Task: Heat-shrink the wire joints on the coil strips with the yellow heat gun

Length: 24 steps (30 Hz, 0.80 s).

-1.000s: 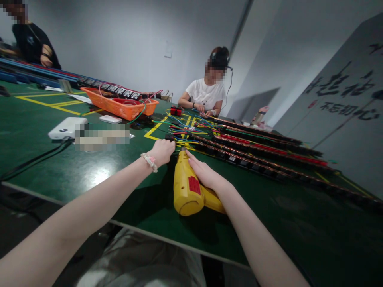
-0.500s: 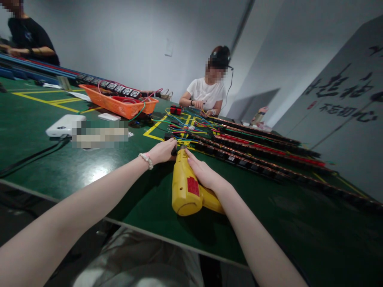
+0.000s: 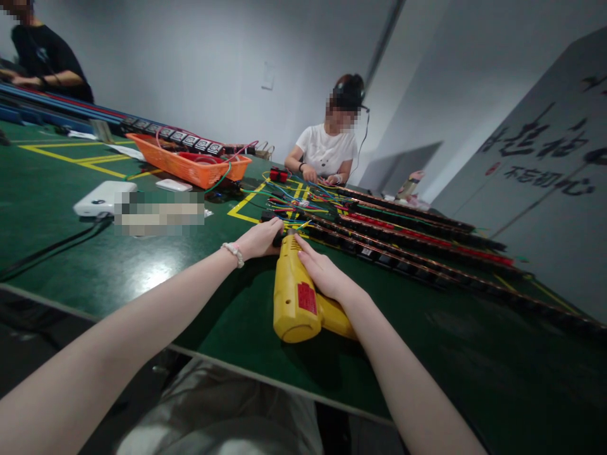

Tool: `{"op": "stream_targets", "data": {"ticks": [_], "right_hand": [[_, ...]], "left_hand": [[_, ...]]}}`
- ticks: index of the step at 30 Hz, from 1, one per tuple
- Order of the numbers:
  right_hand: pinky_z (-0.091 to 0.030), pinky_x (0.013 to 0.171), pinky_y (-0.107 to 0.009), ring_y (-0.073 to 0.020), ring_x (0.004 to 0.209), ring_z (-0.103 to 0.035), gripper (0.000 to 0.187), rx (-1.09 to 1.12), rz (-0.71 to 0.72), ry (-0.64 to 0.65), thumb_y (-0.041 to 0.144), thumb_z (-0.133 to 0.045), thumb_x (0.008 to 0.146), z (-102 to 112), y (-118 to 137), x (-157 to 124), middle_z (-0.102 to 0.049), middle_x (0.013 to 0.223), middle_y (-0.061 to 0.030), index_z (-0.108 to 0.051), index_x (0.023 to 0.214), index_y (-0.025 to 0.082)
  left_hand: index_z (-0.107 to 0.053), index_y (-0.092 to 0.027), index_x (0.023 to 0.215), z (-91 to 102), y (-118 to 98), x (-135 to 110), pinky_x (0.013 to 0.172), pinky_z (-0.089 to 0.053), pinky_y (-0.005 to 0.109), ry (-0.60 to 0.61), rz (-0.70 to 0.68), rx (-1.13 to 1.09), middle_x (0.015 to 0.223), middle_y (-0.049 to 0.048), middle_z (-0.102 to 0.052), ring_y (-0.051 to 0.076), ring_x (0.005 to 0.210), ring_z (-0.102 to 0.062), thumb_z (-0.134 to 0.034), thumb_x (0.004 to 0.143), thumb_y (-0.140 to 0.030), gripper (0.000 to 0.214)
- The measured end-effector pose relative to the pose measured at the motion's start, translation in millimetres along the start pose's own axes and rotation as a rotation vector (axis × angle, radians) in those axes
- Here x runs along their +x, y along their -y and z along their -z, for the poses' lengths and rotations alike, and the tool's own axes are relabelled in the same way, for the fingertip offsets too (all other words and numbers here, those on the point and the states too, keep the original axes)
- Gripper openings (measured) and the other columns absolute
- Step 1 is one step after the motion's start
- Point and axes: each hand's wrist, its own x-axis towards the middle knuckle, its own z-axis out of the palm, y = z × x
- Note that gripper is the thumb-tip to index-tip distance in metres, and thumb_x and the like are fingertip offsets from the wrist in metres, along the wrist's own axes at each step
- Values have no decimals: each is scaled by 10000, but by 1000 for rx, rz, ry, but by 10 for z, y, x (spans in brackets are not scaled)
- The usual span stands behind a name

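Observation:
My right hand (image 3: 322, 273) is wrapped round a yellow electric screwdriver (image 3: 294, 297) with a red label, held low over the green table (image 3: 142, 265), its tip pointing away from me. My left hand (image 3: 260, 239) is closed beside the tool's tip on a small dark part I cannot make out; a bead bracelet is on its wrist. Just beyond lie several long black socket strips (image 3: 403, 253) with copper rails and a tangle of coloured wires (image 3: 298, 202).
An orange tray (image 3: 190, 167) with parts stands at the back left, with a white power bank (image 3: 102, 199) and its black cable nearer me. A person in a white shirt (image 3: 327, 148) works across the table; another in black (image 3: 45, 60) sits far left.
My left hand has slid right to the screwdriver's tip and stayed closed there. The screwdriver has hardly moved. The person at far left has shifted their arms.

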Motion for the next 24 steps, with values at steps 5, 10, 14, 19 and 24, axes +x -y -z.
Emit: {"op": "stream_targets", "data": {"ticks": [5,10,14,19,24], "right_hand": [[-295,970,-390,-219,1148,-441,550,-23,-50,-106,528,-232,875,68,-103,51,-420,1316,-9,-177,1378,313],[-298,966,-379,-215,1133,-455,556,-41,-79,-127,532,-228,874,121,-148,53,-467,1276,-29,-189,1378,302],[-289,973,-391,-229,1138,-449,555,-42,-73,-152,536,-220,873,119,-140,37,-416,1320,-14,-161,1380,317],[-273,987,-398,-227,1167,-418,549,7,-48,-84,527,-231,879,80,-138,44,-379,1345,-6,-163,1379,311],[-215,1022,-395,-215,1216,-354,559,68,18,44,536,-254,875,7,-57,17,-321,1378,7,-156,1378,313]], "left_hand": [[-462,-163,906,-18,-6,-3,599,-394,279,18,-29,-5,895,71,-514,187,733,-545,-589,663,-362,339],[-473,-167,906,-49,-15,-1,599,-394,285,6,17,-10,879,72,-527,187,709,-545,-585,674,-382,336],[-490,-170,903,-71,-9,-7,616,-401,288,-16,35,-9,894,74,-524,185,721,-549,-574,686,-395,324],[-510,-173,854,-95,7,-16,608,-410,267,-11,21,26,889,59,-512,162,717,-549,-560,701,-394,273],[-496,-165,878,-92,25,-24,608,-418,259,-22,-9,53,912,66,-511,160,733,-549,-547,715,-333,240]]}}
